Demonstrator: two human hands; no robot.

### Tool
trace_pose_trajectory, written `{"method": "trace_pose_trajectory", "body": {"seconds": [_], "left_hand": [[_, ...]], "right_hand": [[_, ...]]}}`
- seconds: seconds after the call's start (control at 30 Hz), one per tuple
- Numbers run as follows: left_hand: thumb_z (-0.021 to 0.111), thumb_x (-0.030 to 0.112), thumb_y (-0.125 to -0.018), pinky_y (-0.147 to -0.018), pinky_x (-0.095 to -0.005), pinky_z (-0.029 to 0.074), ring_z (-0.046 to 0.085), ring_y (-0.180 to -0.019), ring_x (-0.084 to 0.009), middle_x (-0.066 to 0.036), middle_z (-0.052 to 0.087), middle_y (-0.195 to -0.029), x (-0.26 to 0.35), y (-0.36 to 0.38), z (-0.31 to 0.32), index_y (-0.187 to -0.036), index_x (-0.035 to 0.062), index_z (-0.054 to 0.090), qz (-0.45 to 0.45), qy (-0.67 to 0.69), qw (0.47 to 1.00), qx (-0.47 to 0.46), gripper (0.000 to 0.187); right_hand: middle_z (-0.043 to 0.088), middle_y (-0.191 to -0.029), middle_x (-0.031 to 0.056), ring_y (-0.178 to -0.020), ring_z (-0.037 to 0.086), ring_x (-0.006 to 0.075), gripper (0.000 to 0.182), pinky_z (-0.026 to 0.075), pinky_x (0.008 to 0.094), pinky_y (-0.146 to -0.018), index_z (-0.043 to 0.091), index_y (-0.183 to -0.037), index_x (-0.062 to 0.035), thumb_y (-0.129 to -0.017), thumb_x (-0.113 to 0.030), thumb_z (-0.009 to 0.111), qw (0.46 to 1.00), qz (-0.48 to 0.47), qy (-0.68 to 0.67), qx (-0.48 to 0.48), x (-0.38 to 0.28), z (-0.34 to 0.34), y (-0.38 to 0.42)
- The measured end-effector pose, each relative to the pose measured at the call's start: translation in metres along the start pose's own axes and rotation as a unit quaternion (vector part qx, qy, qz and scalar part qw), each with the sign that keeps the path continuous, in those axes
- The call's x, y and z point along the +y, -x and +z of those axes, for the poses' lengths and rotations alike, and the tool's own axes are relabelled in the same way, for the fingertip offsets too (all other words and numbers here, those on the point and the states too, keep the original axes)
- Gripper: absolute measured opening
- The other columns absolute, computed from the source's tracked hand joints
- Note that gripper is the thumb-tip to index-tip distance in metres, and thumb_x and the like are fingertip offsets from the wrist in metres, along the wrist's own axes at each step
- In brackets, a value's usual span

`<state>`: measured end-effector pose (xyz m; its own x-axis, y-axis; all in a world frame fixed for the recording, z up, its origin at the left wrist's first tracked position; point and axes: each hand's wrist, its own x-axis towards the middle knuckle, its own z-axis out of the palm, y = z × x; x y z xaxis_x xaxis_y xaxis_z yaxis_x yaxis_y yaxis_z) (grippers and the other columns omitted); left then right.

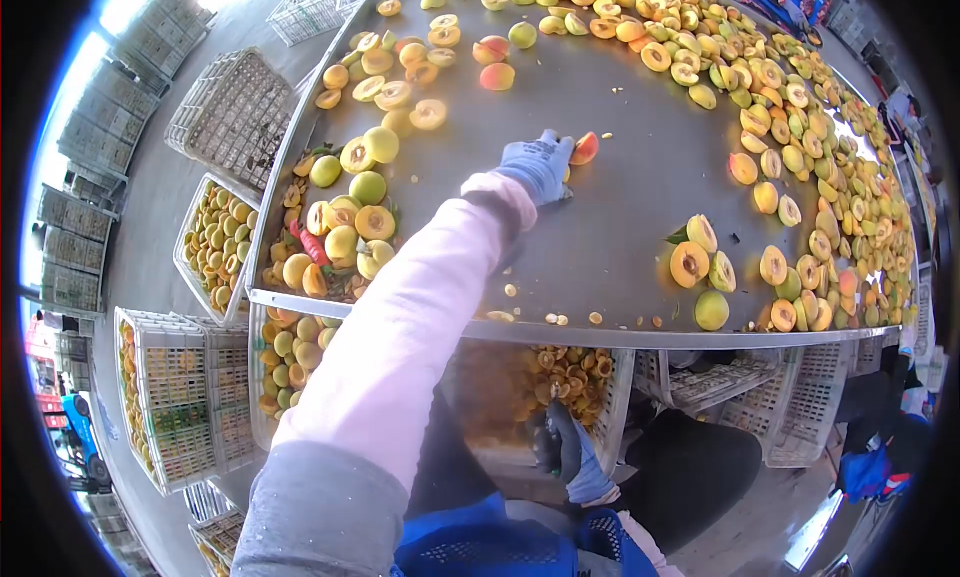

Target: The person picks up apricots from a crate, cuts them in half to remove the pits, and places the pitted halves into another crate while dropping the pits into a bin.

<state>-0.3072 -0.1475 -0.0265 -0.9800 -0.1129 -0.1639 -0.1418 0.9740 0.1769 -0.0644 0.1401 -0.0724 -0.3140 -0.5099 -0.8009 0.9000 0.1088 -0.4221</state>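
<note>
My left hand (540,167), in a light blue glove, reaches over the grey metal table (620,227). Its curled fingers are closed on the near side of a red and yellow fruit half (585,149). Lower down, in front of my body, my right hand (572,452) wears a blue glove with a dark palm. Those fingers are bent together over a crate (618,397) of fruit pieces; what they hold, if anything, is hidden. Loose fruit halves (375,222) lie left of my left arm, and several more (690,264) lie to the right.
A large spread of halved fruit (790,107) covers the table's far and right sides. Crates of fruit (215,239) stand left of the table, with others (170,397) nearer. Empty crates (790,402) are under the right edge. Another person (880,427) is at the far right.
</note>
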Motion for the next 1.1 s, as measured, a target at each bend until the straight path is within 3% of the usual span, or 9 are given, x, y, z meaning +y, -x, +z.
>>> {"method": "trace_pose_trajectory", "body": {"seconds": [0.23,0.4,0.5,0.53,0.6,0.67,0.93,1.03,1.1], "left_hand": [[0.065,0.033,-0.085,-0.07,-0.0313,0.051,0.065,-0.085,-0.0201,-0.008,0.065,-0.105,0.001,0.08,-0.004,-0.121,0.0075,0.059,0.01,0.29,0.949,0.12,0.044],[0.053,0.032,-0.094,-0.078,-0.0287,0.05,0.063,-0.086,-0.0149,-0.009,0.065,-0.098,0.062,0.221,0.009,-0.121,0.0013,0.058,-0.133,0.785,0.602,-0.059,0.04],[0.043,0.031,-0.1,-0.083,-0.0281,0.048,0.059,-0.092,-0.0123,-0.006,0.063,-0.103,0.091,0.259,0.025,-0.118,-0.0011,0.058,-0.121,0.827,0.549,0.009,0.039],[0.043,0.03,-0.101,-0.084,-0.0285,0.048,0.059,-0.093,-0.0126,-0.007,0.063,-0.104,0.095,0.268,0.03,-0.118,-0.0014,0.057,-0.16,0.891,0.425,0.013,0.039],[0.044,0.027,-0.102,-0.085,-0.0283,0.047,0.058,-0.094,-0.013,-0.007,0.063,-0.104,0.101,0.279,0.032,-0.119,-0.0021,0.056,-0.07,0.736,0.653,0.164,0.036],[0.045,0.025,-0.102,-0.086,-0.0279,0.046,0.057,-0.095,-0.0131,-0.008,0.063,-0.104,0.103,0.289,0.032,-0.119,-0.0027,0.056,-0.042,0.666,0.712,0.218,0.034],[0.043,0.031,-0.102,-0.087,-0.0287,0.048,0.058,-0.097,-0.0132,-0.009,0.061,-0.109,0.096,0.308,0.04,-0.113,-0.0018,0.059,-0.065,0.695,0.696,0.166,0.038],[0.046,0.022,-0.098,-0.076,-0.028,0.047,0.058,-0.083,-0.0135,-0.01,0.062,-0.091,0.096,0.309,0.04,-0.104,-0.002,0.062,-0.06,0.673,0.712,0.193,0.03],[0.048,0.017,-0.096,-0.07,-0.0287,0.046,0.058,-0.075,-0.015,-0.011,0.062,-0.082,0.098,0.309,0.041,-0.099,-0.0016,0.063,-0.069,0.669,0.715,0.192,0.025]], "right_hand": [[0.045,-0.054,-0.0021,-0.038,0.039,0.0095,0.046,0.031,0.023,-0.035,0.057,-0.094,-0.0065,-0.094,-0.053,0.052,0.992,-0.086,-0.085,0.026,-0.01,-0.003,0.0],[0.056,-0.071,0.0033,-0.053,0.052,0.0108,0.033,0.039,0.0246,-0.046,0.054,-0.108,0.0015,-0.098,-0.03,0.053,0.962,-0.27,0.025,-0.024,-0.029,0.019,0.036],[0.058,-0.073,0.0079,-0.057,0.056,0.0182,0.027,0.043,0.03,-0.051,0.052,-0.112,0.0043,-0.096,-0.018,0.053,0.784,-0.517,0.336,0.076,-0.026,0.034,0.042],[0.059,-0.075,0.0101,-0.059,0.057,0.0211,0.026,0.045,0.032,-0.052,0.051,-0.112,0.0053,-0.095,-0.015,0.052,0.689,-0.586,0.411,0.11,-0.027,0.038,0.042],[0.058,-0.087,0.0185,-0.066,0.059,0.0297,0.026,0.048,0.0369,-0.057,0.051,-0.113,0.0066,-0.093,-0.01,0.054,0.571,-0.65,0.487,0.119,-0.023,0.039,0.041],[0.056,-0.102,0.0287,-0.076,0.06,0.0399,0.028,0.05,0.0417,-0.064,0.05,-0.114,0.0073,-0.09,-0.005,0.056,0.533,-0.651,0.529,0.112,-0.01,0.036,0.042],[0.049,-0.12,0.0342,-0.099,0.056,0.0449,0.046,0.048,0.0489,-0.084,0.043,-0.13,0.0079,-0.089,-0.007,0.059,0.492,-0.663,0.558,0.085,0.022,0.028,0.036],[0.049,-0.123,0.0327,-0.099,0.057,0.0427,0.045,0.048,0.0466,-0.086,0.043,-0.131,0.0079,-0.091,-0.007,0.057,0.772,-0.477,0.416,0.048,0.033,0.026,0.042],[0.052,-0.119,0.0306,-0.099,0.058,0.038,0.042,0.049,0.0441,-0.085,0.043,-0.13,0.008,-0.094,-0.009,0.054,0.789,-0.433,0.436,0.026,0.041,0.02,0.043]]}}
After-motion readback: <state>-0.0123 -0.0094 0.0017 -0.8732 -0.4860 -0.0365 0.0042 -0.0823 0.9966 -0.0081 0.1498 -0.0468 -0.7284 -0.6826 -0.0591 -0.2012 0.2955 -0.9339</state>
